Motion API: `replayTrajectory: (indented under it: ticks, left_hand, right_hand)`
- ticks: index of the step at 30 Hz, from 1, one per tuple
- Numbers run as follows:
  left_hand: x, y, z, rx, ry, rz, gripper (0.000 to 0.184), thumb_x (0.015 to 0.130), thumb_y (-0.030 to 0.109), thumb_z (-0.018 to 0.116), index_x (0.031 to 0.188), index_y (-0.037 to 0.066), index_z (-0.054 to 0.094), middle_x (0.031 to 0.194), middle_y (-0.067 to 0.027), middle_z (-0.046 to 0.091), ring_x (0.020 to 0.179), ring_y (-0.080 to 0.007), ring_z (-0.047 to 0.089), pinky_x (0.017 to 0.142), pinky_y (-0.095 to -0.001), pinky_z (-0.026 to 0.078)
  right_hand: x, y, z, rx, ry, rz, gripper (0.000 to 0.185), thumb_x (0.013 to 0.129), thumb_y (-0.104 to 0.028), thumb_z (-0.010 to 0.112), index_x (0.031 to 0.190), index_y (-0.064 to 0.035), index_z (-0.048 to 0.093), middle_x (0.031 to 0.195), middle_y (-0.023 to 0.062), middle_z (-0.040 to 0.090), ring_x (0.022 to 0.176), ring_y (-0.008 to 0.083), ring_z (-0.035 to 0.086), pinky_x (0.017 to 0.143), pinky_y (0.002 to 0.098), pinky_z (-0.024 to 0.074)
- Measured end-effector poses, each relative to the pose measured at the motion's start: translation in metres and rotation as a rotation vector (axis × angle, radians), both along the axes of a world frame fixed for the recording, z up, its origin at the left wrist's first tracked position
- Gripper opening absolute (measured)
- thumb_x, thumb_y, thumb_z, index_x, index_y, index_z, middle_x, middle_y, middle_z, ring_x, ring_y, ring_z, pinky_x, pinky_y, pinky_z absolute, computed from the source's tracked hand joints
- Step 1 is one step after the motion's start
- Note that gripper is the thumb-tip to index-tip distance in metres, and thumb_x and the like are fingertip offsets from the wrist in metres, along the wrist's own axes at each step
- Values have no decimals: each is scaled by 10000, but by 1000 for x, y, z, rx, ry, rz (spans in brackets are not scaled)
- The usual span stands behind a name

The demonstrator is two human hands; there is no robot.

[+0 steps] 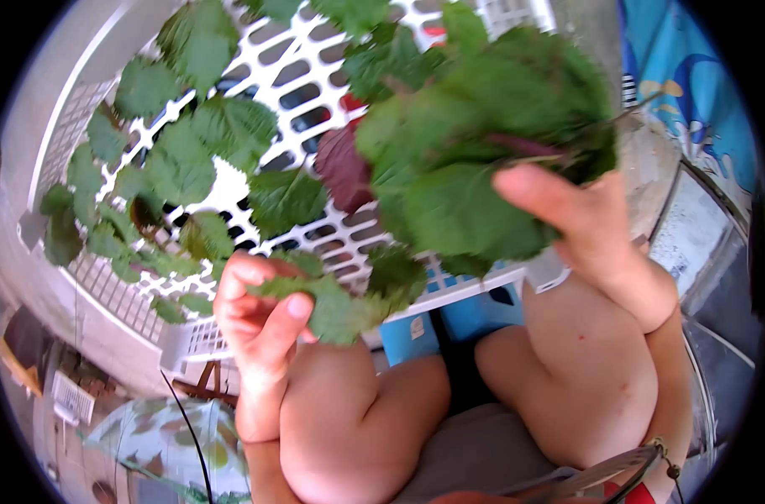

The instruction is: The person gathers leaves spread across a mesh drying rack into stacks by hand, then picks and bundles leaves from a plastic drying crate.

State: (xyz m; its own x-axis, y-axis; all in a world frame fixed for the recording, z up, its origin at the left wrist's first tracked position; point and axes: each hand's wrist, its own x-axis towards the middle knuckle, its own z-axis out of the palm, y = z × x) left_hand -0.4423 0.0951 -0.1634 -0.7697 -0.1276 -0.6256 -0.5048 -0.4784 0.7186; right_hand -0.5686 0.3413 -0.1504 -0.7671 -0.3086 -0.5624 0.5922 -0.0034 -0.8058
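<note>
My right hand (pixel 580 223) grips a thick bunch of green leaves (pixel 458 168) with serrated edges, its thumb pressed across the stems. Between the thumb and fingers of my left hand (pixel 260 315) is a single green leaf (pixel 339 312), held low at the near side of a white plastic basket (pixel 307 63). Loose leaves (pixel 181 160) of the same kind lie scattered over the slotted basket bottom, mostly on the left. One dark purple leaf (pixel 344 168) shows just left of the bunch. The bunch hides the right part of the basket.
My bare knees (pixel 336 420) are below the basket's near edge. Blue boxes (pixel 483 312) show between them. At the right hang a blue printed cloth (pixel 693 84) and a framed panel (pixel 689 218). A leaf-patterned cloth (pixel 176 437) lies at lower left.
</note>
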Motion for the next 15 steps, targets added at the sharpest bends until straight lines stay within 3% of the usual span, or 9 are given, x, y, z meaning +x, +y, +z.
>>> replayTrajectory:
  ticks: [1,2,3,6,7,11,13,15]
  left_hand:
    - [-1,-2,0,132,62,-9,286,809,34,702,959,26,458,869,-135,606,597,-98,563,424,-208,427]
    - [-5,1,4,129,58,-7,288,809,41,701,928,35,439,853,-139,600,626,-105,563,496,-220,460]
    - [-9,9,4,-78,37,-51,417,748,234,734,965,35,438,678,-60,516,574,-86,452,494,-206,373]
    - [-22,21,17,34,53,2,578,775,185,762,1214,-36,459,738,14,505,614,-77,465,558,-185,386]
    - [-25,23,17,43,60,8,578,775,185,762,1214,-36,459,738,14,505,614,-77,465,558,-185,386]
    - [-28,34,11,94,116,-61,393,848,40,686,1186,-26,498,878,-6,595,700,-60,511,654,-193,415]
    - [-27,34,4,88,242,-99,289,880,-76,591,1140,-22,476,987,-105,655,811,-109,632,674,-239,531]
    - [-29,35,6,50,176,-91,246,886,-58,598,1092,-14,471,972,-101,653,783,-101,632,644,-229,538]
  right_hand:
    - [2,-1,-3,-1,69,35,319,825,5,698,1131,18,608,1068,62,671,945,114,617,839,274,504]
    - [3,-2,-4,-20,61,37,338,818,13,704,1140,19,598,1067,59,671,950,108,612,839,268,502]
    - [4,-3,-5,-44,51,40,358,812,21,709,1149,20,589,1066,57,670,954,101,607,839,262,501]
    - [5,-7,-3,-50,14,64,447,806,27,715,1212,21,530,1097,57,652,975,94,595,857,261,495]
    - [6,-8,-4,-66,-2,73,452,808,26,714,1218,21,525,1109,56,646,984,95,590,865,263,491]
    - [7,-11,-4,-90,61,77,455,814,34,700,1230,22,516,1120,51,637,1000,97,574,875,267,480]
    - [7,-8,-4,-126,82,181,443,831,34,677,1241,23,509,1127,43,629,1010,95,561,883,267,470]
    - [9,-7,-5,-157,48,158,435,840,29,667,1245,23,507,1130,42,627,1010,93,559,883,266,469]
